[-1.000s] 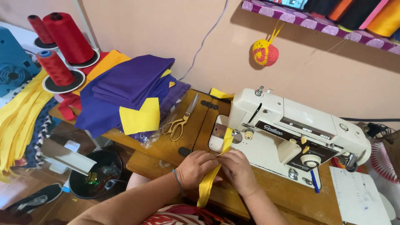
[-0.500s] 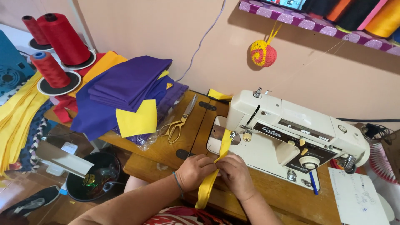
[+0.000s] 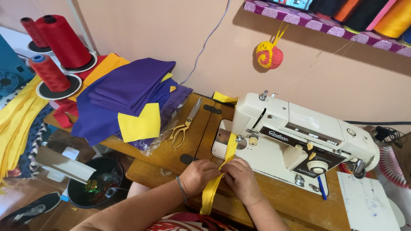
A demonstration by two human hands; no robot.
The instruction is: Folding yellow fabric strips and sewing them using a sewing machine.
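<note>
A long yellow fabric strip (image 3: 230,147) runs from under the needle area of the white sewing machine (image 3: 299,132) down over the wooden table's front edge. My left hand (image 3: 198,175) and my right hand (image 3: 241,178) pinch this strip between them, close together, just in front of the machine's bed. The strip's loose end (image 3: 209,197) hangs below my hands. A band sits on my left wrist.
Gold-handled scissors (image 3: 182,127) lie on the wooden table (image 3: 145,164) left of the machine. A pile of purple and yellow cloth (image 3: 128,96) sits further left, with red thread cones (image 3: 60,42) behind. A black bin (image 3: 100,182) stands on the floor. White paper (image 3: 368,203) lies at right.
The view has shifted slightly; my hands stay on the yellow strip in about the same place in front of the machine.
</note>
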